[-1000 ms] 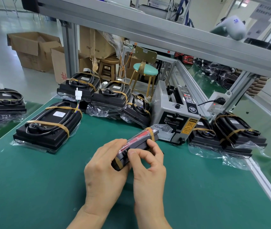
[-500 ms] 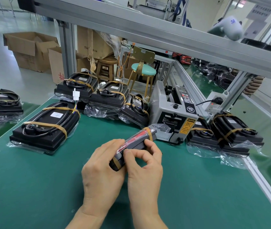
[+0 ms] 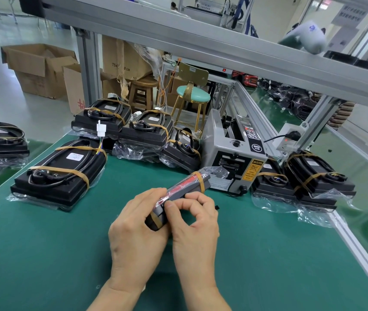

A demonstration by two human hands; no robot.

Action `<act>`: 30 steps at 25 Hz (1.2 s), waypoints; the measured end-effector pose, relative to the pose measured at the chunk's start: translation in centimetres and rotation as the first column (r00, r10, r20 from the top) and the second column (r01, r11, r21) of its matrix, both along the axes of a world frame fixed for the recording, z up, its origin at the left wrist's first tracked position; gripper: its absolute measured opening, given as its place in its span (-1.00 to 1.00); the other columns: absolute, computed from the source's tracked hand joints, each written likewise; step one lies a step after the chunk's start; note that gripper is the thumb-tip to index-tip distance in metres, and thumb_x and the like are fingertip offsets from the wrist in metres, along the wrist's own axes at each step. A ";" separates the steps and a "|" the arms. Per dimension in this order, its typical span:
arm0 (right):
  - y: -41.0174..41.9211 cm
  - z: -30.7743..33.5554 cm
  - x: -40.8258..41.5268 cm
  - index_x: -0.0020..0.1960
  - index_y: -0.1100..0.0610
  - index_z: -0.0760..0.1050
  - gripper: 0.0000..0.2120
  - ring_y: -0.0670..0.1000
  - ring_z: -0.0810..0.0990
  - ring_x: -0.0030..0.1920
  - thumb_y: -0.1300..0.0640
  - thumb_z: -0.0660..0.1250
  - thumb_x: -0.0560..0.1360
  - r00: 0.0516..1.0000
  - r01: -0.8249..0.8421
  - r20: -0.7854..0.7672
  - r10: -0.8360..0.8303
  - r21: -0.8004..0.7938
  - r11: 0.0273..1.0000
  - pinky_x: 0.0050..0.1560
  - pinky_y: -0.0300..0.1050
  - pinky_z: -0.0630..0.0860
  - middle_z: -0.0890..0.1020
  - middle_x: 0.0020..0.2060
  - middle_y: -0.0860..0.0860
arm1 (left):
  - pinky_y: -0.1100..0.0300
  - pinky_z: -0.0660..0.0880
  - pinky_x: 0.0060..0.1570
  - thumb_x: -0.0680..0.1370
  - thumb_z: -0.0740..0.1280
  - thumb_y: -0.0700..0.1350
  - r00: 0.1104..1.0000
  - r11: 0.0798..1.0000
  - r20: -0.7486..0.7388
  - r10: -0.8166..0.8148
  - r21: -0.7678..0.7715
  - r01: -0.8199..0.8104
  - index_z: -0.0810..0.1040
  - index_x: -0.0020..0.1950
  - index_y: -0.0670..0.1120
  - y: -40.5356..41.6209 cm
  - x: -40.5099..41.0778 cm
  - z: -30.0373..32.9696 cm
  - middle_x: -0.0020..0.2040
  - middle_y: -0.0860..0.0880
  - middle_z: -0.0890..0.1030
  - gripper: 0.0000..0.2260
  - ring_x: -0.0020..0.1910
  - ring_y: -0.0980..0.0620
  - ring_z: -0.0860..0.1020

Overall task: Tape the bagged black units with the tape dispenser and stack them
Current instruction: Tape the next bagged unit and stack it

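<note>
Hands are both wrapped up in one small bagged black unit point(image 3: 179, 195), held up off the green table point(image 3: 44, 254) right in front of the tape dispenser point(image 3: 234, 151). Left hand point(image 3: 137, 230) cups it from underneath with a clenched grip so it can't twist, while the right hand point(image 3: 195, 223) has thumb and fingertip pinching down near the tan strip at the close end, pressing the tape flat I'd guess. Another band already rings the far end. Keeping it near the dispenser slot makes sense for grabbing more strips. Every finished unit sits in a clear plastic bag: the big taped unit point(image 3: 62, 169) at left, the back stacks point(image 3: 122, 124), and the right-hand pile point(image 3: 308, 178).
</note>
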State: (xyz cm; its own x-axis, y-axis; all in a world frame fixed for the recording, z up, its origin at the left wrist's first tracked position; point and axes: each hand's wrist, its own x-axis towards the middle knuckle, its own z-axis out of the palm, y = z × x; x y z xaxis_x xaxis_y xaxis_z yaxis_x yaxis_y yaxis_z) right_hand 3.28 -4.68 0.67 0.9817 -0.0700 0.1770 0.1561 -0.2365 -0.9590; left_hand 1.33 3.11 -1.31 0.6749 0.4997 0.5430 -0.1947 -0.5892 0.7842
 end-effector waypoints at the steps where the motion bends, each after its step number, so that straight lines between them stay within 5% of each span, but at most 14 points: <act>1: 0.0 0.0 0.0 -0.36 -0.09 0.56 -0.80 -0.23 0.40 0.15 0.06 0.48 0.40 1.000 -0.002 0.006 0.002 -0.008 1.000 0.32 0.05 0.27 0.50 -0.04 -0.24 | -0.01 0.57 -0.04 0.32 0.48 -0.39 1.000 1.000 -0.005 -0.003 -0.004 0.003 0.65 0.07 -0.10 0.0 0.0 0.1 0.00 0.05 0.65 -0.63 -0.03 -0.01 0.62; 8: 0.0 0.2 0.4 -0.37 -0.08 0.54 -0.79 -0.25 0.43 0.08 0.03 0.48 0.40 0.998 -0.029 -0.061 0.026 -0.047 0.998 0.24 -0.13 0.18 0.49 -0.11 -0.27 | 0.03 0.55 -0.02 0.32 0.46 -0.42 1.000 1.000 0.002 -0.004 -0.023 0.004 0.65 0.06 -0.10 -0.1 0.0 0.3 0.00 0.07 0.65 -0.62 -0.02 0.02 0.61; 13: 0.1 0.3 1.0 -0.18 -0.03 0.47 -0.83 -0.17 0.50 -0.09 0.09 0.47 0.36 0.990 0.049 -0.139 -0.035 0.097 0.994 0.22 0.09 0.40 0.53 -0.14 -0.15 | 0.06 0.53 -0.01 0.26 0.53 -0.38 0.999 0.999 -0.024 -0.029 -0.016 0.029 0.65 0.05 -0.07 0.0 -0.1 0.4 0.00 0.09 0.64 -0.58 -0.02 0.03 0.61; 16: -0.3 0.0 1.2 -0.14 -0.03 0.45 -0.81 -0.08 0.51 -0.07 0.10 0.47 0.40 0.984 0.065 -0.177 -0.033 0.178 0.982 0.21 0.06 0.42 0.55 -0.13 -0.10 | 0.12 0.51 0.01 0.22 0.55 -0.38 0.998 0.999 -0.045 -0.041 -0.025 0.040 0.64 0.06 -0.06 0.1 -0.2 0.5 0.00 0.11 0.64 -0.53 -0.02 0.04 0.61; 19: -0.2 0.0 0.2 -0.13 -0.12 0.44 -0.71 -0.24 0.47 -0.02 -0.01 0.54 0.29 0.991 -0.037 -0.128 0.045 0.068 0.997 0.26 -0.04 0.35 0.50 -0.11 -0.22 | 0.19 0.50 -0.02 0.30 0.49 -0.36 1.000 0.999 -0.026 -0.011 -0.040 0.010 0.65 0.04 -0.03 0.2 -0.1 0.7 -0.02 0.16 0.63 -0.61 -0.06 0.11 0.59; 22: -0.9 0.6 0.7 -0.12 -0.16 0.40 -0.61 -0.26 0.42 -0.02 -0.16 0.54 0.20 0.987 -0.102 -0.139 0.085 -0.114 0.988 0.16 -0.37 0.19 0.46 -0.10 -0.23 | 0.20 0.49 -0.01 0.27 0.46 -0.41 0.997 0.997 -0.059 -0.041 -0.073 0.037 0.64 0.04 0.01 0.5 -0.1 0.8 -0.02 0.19 0.63 -0.55 -0.06 0.18 0.58; 26: -2.2 1.9 3.3 -0.20 -0.05 0.36 -0.65 -0.17 0.40 -0.22 -0.09 0.52 0.26 0.989 -0.056 -0.145 0.022 -0.238 0.970 0.08 -0.14 0.27 0.43 -0.26 -0.15 | 0.19 0.49 0.07 0.17 0.56 -0.42 0.983 0.984 -0.105 -0.147 -0.119 0.134 0.63 0.05 0.04 1.5 -0.2 0.6 -0.02 0.20 0.64 -0.45 -0.02 0.20 0.59; 30: -3.0 1.5 3.9 -0.25 -0.07 0.38 -0.75 -0.19 0.43 -0.15 -0.02 0.47 0.32 1.000 -0.008 0.009 0.011 -0.273 0.962 0.00 -0.22 0.18 0.47 -0.25 -0.18 | 0.49 0.39 0.10 0.12 0.59 -0.43 0.967 0.972 -0.107 -0.233 -0.059 0.227 0.64 0.03 0.08 3.6 -0.4 0.4 0.03 0.26 0.62 -0.39 0.00 0.30 0.57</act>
